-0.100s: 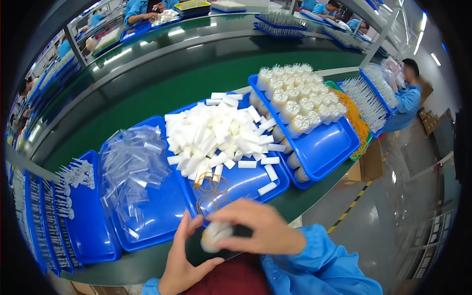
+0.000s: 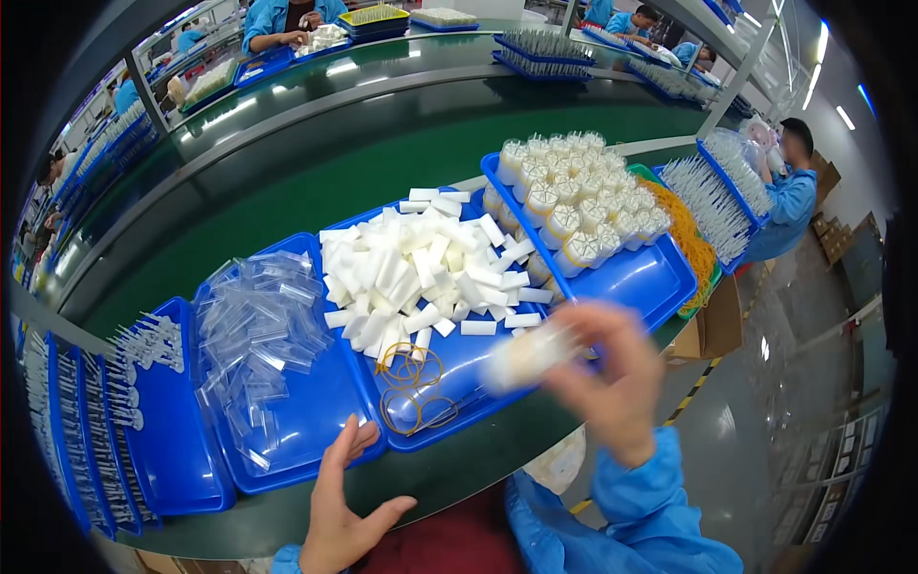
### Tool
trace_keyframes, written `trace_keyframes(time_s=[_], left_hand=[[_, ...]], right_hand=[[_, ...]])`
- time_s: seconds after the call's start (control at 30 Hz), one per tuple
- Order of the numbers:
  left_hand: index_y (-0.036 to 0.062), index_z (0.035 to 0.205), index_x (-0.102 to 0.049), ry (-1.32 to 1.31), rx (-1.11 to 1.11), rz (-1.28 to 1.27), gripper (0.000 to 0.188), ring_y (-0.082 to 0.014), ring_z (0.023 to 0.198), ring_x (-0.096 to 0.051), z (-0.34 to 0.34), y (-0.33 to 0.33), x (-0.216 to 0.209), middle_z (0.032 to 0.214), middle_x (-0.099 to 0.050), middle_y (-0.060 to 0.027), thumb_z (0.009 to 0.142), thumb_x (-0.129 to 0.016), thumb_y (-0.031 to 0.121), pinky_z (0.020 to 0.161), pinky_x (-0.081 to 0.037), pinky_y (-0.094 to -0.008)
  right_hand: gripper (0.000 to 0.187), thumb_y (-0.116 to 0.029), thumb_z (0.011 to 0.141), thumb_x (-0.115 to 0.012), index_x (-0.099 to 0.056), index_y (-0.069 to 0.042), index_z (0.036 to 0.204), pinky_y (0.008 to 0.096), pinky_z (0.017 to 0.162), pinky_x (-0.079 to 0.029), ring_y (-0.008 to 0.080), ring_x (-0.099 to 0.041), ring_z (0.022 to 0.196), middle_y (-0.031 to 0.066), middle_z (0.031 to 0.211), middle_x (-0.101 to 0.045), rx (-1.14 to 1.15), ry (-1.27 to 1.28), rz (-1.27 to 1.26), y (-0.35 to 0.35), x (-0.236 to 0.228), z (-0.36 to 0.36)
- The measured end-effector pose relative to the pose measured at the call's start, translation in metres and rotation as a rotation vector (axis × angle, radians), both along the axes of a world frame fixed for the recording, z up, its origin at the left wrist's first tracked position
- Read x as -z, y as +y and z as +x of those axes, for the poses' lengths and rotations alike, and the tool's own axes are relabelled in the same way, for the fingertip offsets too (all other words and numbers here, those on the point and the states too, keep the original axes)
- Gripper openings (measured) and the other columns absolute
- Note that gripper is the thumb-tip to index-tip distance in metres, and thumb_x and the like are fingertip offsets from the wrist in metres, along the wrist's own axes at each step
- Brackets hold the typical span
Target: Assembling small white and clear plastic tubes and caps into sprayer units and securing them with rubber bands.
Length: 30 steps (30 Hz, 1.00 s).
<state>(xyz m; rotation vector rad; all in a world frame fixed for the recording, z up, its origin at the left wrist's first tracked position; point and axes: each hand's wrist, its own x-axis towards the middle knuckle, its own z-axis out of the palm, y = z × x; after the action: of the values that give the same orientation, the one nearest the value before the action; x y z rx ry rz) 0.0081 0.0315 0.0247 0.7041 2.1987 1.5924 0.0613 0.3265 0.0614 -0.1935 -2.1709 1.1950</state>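
My right hand (image 2: 620, 387) grips a short white cylindrical bundle (image 2: 526, 360), smeared by motion, above the right part of the middle blue tray (image 2: 459, 407). My left hand (image 2: 346, 521) is empty with thumb and fingers apart, at the front edge of the bench. Heaped in the middle tray are short white foam-like pieces (image 2: 392, 273), with several loose tan rubber bands (image 2: 413, 368) in front of them. To the right, a tilted blue tray (image 2: 636, 282) bears many upright white bundles (image 2: 574, 196) with yellowish bands round them.
Clear plastic sleeves (image 2: 258, 330) lie in a blue tray on the left. Beyond it, a tray holds thin white plastic parts (image 2: 153, 344), beside stacked trays. Orange rubber bands (image 2: 684, 230) and trays of spiky white parts (image 2: 708, 201) are at far right. Co-workers (image 2: 287, 29) sit across the green conveyor (image 2: 287, 191).
My right hand has carried the white bundle away from my left hand, rightward and up toward the tilted tray. My left hand has moved slightly and stays open.
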Motion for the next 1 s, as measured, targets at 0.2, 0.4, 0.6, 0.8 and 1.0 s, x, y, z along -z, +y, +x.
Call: trace_keyframes(time_s=[0.2,0.4,0.6,0.8,1.0], left_hand=[[-0.0013,0.144,-0.050,-0.042,-0.053,-0.016,0.064,-0.0255,0.127,-0.058,-0.003,-0.011,0.014,0.138,-0.059,-0.0165,0.086,-0.075,-0.001,0.108,-0.045,-0.0365],[-0.0011,0.140,-0.055,0.021,-0.020,-0.064,0.057,-0.0242,0.123,-0.060,-0.001,-0.009,0.010,0.135,-0.061,-0.0142,0.086,-0.074,-0.001,0.105,-0.047,-0.0352],[0.0007,0.141,-0.053,0.090,0.021,-0.105,0.064,-0.0242,0.117,-0.063,-0.003,-0.015,0.011,0.130,-0.061,-0.0148,0.083,-0.079,0.003,0.101,-0.049,-0.0350],[0.0007,0.135,-0.059,0.060,-0.081,-0.032,0.052,-0.0245,0.115,-0.065,-0.001,-0.039,0.018,0.127,-0.064,-0.0151,0.086,-0.076,0.002,0.099,-0.051,-0.0347],[0.0006,0.127,-0.066,0.005,-0.237,0.093,0.039,-0.0206,0.103,-0.069,-0.007,-0.057,0.017,0.121,-0.067,-0.0133,0.089,-0.070,-0.003,0.091,-0.054,-0.0315]], right_hand=[[0.036,-0.015,0.084,-0.081,-0.067,-0.001,0.114,0.0303,0.077,-0.051,0.0157,-0.060,0.085,0.0079,0.104,-0.071,0.684,-0.023,0.344,0.143,0.011,0.013],[0.034,-0.019,0.086,-0.081,-0.067,-0.001,0.111,0.0346,0.079,-0.053,0.0219,-0.065,0.086,0.0119,0.103,-0.071,0.753,-0.159,0.437,0.208,0.035,0.006],[0.034,-0.020,0.093,-0.073,-0.066,-0.003,0.121,0.0355,0.088,-0.053,0.0276,-0.065,0.104,0.0157,0.121,-0.066,0.723,-0.189,0.490,0.216,0.046,0.008],[0.034,-0.018,0.106,-0.057,-0.059,-0.001,0.135,0.0334,0.098,-0.047,0.0212,-0.060,0.114,0.0127,0.130,-0.063,0.632,0.040,0.224,0.152,0.027,0.012],[0.020,0.001,0.091,-0.066,-0.068,0.000,0.111,0.0366,0.091,-0.050,0.0280,-0.065,0.099,0.0148,0.110,-0.069,-0.104,-0.048,0.414,-0.034,0.030,-0.034]])
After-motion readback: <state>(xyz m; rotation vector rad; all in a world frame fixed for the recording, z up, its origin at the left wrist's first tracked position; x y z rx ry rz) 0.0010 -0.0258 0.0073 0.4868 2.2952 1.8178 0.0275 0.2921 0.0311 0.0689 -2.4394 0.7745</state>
